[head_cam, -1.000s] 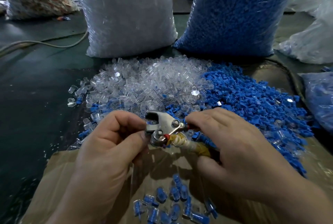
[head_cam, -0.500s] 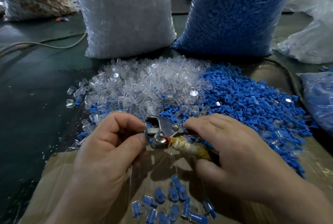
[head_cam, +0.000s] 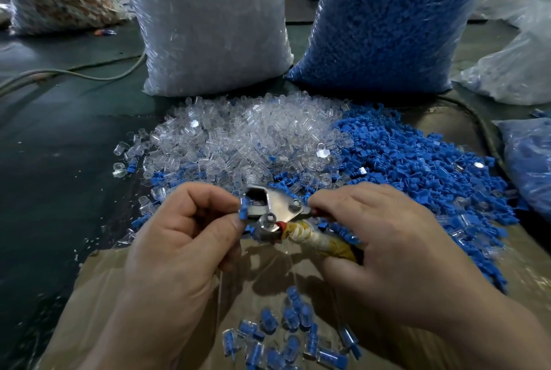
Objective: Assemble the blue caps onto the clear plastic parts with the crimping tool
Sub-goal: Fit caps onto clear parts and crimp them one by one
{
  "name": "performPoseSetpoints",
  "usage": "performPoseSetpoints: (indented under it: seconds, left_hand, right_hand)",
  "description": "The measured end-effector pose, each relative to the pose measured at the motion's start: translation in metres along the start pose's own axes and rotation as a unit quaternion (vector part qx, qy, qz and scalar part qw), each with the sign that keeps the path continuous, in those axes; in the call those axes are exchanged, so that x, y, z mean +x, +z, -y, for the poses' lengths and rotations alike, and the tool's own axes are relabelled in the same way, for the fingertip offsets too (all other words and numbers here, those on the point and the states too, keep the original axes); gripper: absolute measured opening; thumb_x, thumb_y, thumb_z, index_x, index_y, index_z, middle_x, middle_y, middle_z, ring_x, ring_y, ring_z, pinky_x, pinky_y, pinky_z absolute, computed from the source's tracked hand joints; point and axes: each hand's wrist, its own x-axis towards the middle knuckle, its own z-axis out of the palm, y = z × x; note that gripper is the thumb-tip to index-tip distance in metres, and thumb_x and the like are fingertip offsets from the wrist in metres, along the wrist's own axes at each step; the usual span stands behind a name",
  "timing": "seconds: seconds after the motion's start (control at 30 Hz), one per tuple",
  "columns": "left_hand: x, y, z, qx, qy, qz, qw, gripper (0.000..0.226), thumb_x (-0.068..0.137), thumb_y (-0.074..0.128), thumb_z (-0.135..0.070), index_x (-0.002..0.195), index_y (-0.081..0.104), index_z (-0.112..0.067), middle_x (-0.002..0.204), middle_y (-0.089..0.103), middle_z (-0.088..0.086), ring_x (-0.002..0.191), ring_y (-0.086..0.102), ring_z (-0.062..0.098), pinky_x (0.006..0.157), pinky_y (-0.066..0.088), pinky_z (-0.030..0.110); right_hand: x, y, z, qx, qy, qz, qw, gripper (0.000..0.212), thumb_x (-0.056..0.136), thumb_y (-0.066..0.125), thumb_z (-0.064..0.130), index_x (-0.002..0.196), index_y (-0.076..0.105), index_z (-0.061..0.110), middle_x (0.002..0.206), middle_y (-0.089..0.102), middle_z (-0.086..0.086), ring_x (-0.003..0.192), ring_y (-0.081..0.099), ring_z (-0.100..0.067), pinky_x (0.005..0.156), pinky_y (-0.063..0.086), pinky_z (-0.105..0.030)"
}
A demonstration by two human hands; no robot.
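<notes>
**Cap going into the crimper**

Small blue plastic cap (head_cam: 243,210) sits at the mouth of the silver metal crimping tool (head_cam: 277,210) with tape-wrapped handle. Left hand (head_cam: 179,238) pinches the cap between thumb and forefinger; right hand (head_cam: 393,247) curls round the handle. Step: seating, not yet pressed, I judge. Next calls for a straight cap, fingers clear, then a squeeze. Behind: pile of clear plastic parts (head_cam: 238,137), pile of blue caps (head_cam: 417,167). Finished pieces (head_cam: 286,337) lie nearer on brown cardboard (head_cam: 98,295).

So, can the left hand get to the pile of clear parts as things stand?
Likely yes, once freed: the left hand pinches a blue cap at the crimping tool, but the clear parts lie just beyond it with nothing between.
</notes>
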Motion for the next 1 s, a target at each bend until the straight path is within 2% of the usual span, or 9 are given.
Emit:
performPoseSetpoints:
  seconds: [0.13,0.3,0.4,0.47,0.57,0.63,0.7,0.8,1.0]
  left_hand:
    - [0.002,-0.003,0.007,0.075,-0.013,-0.001,0.997,0.023,0.082,0.071,-0.005,0.080,0.070,-0.029,0.055,0.059,0.002,0.047,0.053,0.013,0.043,0.045,0.019]
    - [-0.003,0.007,0.013,0.111,-0.067,0.048,0.990,0.016,0.079,0.070,-0.017,0.082,0.069,-0.033,0.054,0.062,0.004,0.042,0.052,0.012,0.040,0.044,0.018]
    - [-0.003,0.008,0.014,0.110,-0.077,0.038,0.990,0.014,0.076,0.069,-0.026,0.085,0.069,-0.035,0.054,0.064,0.006,0.043,0.053,0.013,0.041,0.044,0.020]
    - [-0.005,0.009,0.015,0.105,-0.078,0.035,0.991,0.012,0.074,0.070,-0.030,0.084,0.070,-0.036,0.053,0.063,0.003,0.043,0.053,0.013,0.041,0.043,0.022]
    - [-0.008,0.013,0.017,0.065,-0.090,0.038,0.993,0.022,0.068,0.076,-0.042,0.085,0.070,-0.030,0.052,0.058,0.002,0.043,0.049,0.018,0.045,0.040,0.031]
    - [-0.010,0.014,0.019,0.090,-0.056,0.043,0.993,0.035,0.058,0.070,-0.052,0.087,0.069,-0.032,0.054,0.060,-0.001,0.045,0.051,0.017,0.048,0.042,0.034]
    - [-0.013,0.014,0.015,0.139,-0.009,0.053,0.989,0.038,0.059,0.064,-0.058,0.091,0.069,-0.037,0.060,0.065,-0.006,0.050,0.057,0.013,0.049,0.046,0.035]
    - [-0.015,0.012,0.013,0.178,0.029,0.066,0.981,0.035,0.065,0.061,-0.060,0.094,0.069,-0.042,0.070,0.069,-0.010,0.057,0.062,0.007,0.054,0.052,0.028]
    - [-0.013,0.011,0.009,0.154,0.047,0.053,0.986,0.035,0.072,0.056,-0.061,0.095,0.070,-0.040,0.067,0.068,-0.006,0.054,0.058,0.001,0.050,0.047,0.016]
  right_hand:
    - [0.008,0.006,-0.013,-0.094,0.063,-0.003,0.994,0.072,0.074,0.036,0.068,0.129,0.058,0.027,0.109,0.066,0.012,0.099,0.058,-0.013,0.090,0.045,-0.040]
    - [0.019,0.011,-0.021,-0.101,0.096,0.061,0.988,0.064,0.077,0.047,0.069,0.130,0.053,0.033,0.118,0.060,0.012,0.109,0.048,-0.016,0.098,0.024,-0.034]
    - [0.017,0.009,-0.016,-0.069,0.091,-0.006,0.993,0.052,0.085,0.045,0.065,0.123,0.059,0.032,0.116,0.060,0.012,0.110,0.048,-0.015,0.102,0.026,-0.038]
    - [0.014,0.008,-0.001,-0.031,0.062,-0.049,0.996,0.045,0.086,0.042,0.063,0.114,0.060,0.033,0.109,0.062,0.013,0.104,0.052,-0.010,0.096,0.036,-0.038]
    - [0.011,0.012,0.020,-0.014,-0.029,-0.028,0.999,0.030,0.090,0.041,0.054,0.097,0.061,0.033,0.093,0.065,0.013,0.089,0.059,-0.010,0.085,0.044,-0.036]
    - [0.011,0.016,0.022,-0.012,-0.055,-0.012,0.998,0.031,0.096,0.040,0.044,0.090,0.065,0.026,0.083,0.062,0.009,0.080,0.057,-0.016,0.079,0.043,-0.040]
    - [0.011,0.016,0.020,-0.009,-0.049,-0.014,0.999,0.033,0.098,0.038,0.038,0.090,0.066,0.023,0.082,0.062,0.007,0.078,0.057,-0.018,0.077,0.042,-0.041]
    - [0.009,0.017,0.021,-0.013,-0.057,-0.016,0.998,0.031,0.097,0.040,0.037,0.087,0.064,0.023,0.079,0.060,0.006,0.076,0.055,-0.018,0.074,0.041,-0.040]
    - [0.009,0.017,0.020,-0.010,-0.079,-0.046,0.996,0.033,0.098,0.040,0.035,0.077,0.061,0.020,0.074,0.058,0.004,0.070,0.053,-0.020,0.071,0.040,-0.040]
